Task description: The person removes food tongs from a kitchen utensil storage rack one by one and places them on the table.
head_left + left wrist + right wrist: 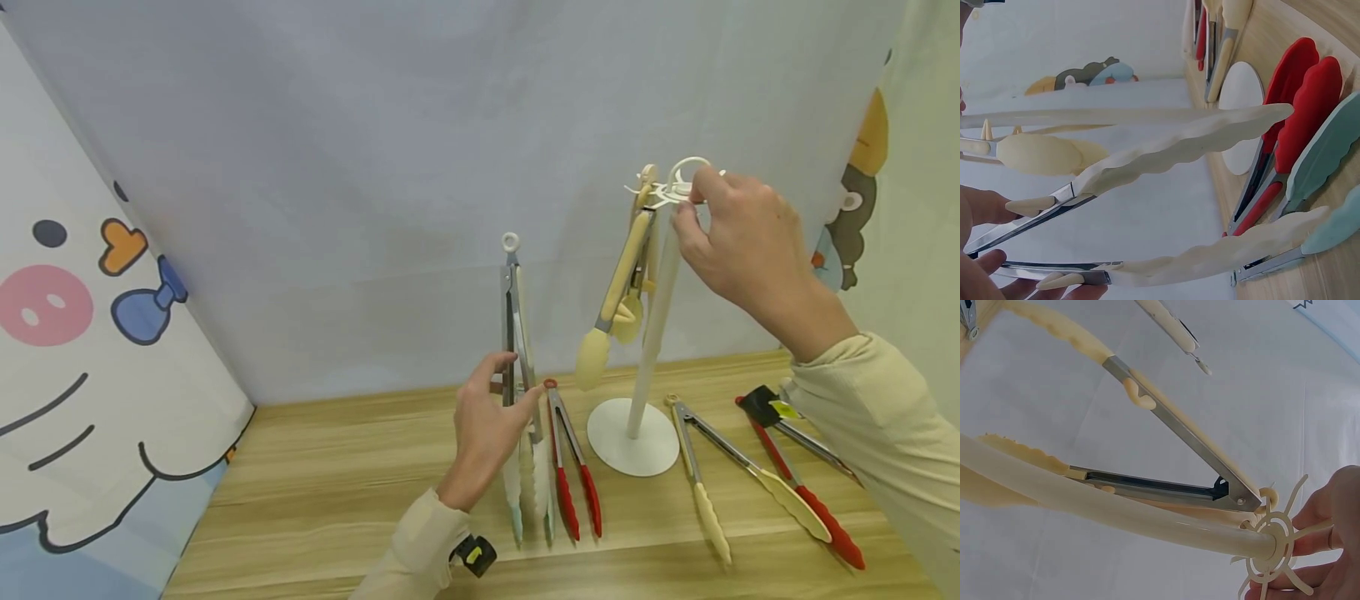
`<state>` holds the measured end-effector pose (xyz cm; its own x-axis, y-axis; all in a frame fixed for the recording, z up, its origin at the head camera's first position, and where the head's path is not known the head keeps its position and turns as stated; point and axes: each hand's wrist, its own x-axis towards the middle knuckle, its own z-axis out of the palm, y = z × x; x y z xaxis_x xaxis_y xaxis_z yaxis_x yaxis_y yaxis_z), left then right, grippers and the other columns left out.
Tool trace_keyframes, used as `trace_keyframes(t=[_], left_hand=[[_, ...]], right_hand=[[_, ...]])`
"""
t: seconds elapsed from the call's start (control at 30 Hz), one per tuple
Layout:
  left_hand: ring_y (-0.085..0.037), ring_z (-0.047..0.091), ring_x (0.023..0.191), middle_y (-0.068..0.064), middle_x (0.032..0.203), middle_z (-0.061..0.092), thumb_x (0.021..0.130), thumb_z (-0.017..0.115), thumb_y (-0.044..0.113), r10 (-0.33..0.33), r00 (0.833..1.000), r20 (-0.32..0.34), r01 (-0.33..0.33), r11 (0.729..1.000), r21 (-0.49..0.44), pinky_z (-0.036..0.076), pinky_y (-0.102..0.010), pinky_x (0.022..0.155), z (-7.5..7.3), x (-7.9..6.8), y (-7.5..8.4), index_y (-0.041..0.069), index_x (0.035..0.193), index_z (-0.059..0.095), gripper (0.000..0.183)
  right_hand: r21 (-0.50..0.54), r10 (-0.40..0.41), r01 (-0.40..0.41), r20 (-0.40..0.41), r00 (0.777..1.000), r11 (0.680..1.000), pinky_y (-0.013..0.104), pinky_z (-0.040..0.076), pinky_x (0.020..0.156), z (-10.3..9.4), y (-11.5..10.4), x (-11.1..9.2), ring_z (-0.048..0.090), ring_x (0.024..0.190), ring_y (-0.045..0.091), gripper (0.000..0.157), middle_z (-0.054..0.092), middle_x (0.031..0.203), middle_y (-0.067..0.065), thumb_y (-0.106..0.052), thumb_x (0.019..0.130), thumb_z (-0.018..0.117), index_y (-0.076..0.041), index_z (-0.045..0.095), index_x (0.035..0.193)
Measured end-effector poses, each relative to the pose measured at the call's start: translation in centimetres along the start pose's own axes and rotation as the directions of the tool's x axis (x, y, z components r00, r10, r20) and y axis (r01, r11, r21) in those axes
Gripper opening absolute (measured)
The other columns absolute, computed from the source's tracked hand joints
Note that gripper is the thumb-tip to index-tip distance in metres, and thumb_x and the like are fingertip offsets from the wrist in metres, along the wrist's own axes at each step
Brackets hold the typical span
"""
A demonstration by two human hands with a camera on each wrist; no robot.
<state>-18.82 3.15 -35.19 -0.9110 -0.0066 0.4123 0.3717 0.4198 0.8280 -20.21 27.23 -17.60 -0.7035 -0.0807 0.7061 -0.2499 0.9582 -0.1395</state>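
My left hand [486,421] holds a pair of white-tipped metal tongs [1172,150] by its arms, upright with the hanging ring [511,242] on top. The two arms stand apart in the left wrist view, fingers against them. At the right, my right hand [757,242] pinches the top of a white rack [654,333], by its ring of hooks [1272,544]. From those hooks hang pale yellow tongs [624,271], with a further yellow pair partly hidden behind. My right fingertips are partly hidden by the hooks in the right wrist view.
Red-tipped tongs [576,467] lie left of the rack's round base [611,437], beside mint-tipped tongs [1325,147] partly covered by my left hand's tongs. To the right lie cream tongs [697,492] and red tongs [806,500], near my right sleeve. A pale cloth [360,208] hangs behind the table.
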Motion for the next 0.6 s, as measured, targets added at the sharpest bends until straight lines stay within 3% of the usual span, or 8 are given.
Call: trace_keyframes(t=[0.6], left_hand=[[-0.017, 0.058, 0.076, 0.001, 0.103, 0.058, 0.070, 0.070, 0.025, -0.138, 0.990, 0.039, 0.136, 0.989, 0.053, 0.045, -0.026, 0.051, -0.6, 0.0, -2.1, 0.023, 0.111, 0.055, 0.043]], right_hand=[[0.003, -0.008, 0.008, -0.012, 1.000, 1.000, 0.034, 0.024, 0.043, 0.1, 0.1, 0.0, 0.032, 0.050, 0.024, 0.015, 0.038, 0.055, 0.008, -0.016, 0.086, 0.042, -0.004, 0.049, 0.082]])
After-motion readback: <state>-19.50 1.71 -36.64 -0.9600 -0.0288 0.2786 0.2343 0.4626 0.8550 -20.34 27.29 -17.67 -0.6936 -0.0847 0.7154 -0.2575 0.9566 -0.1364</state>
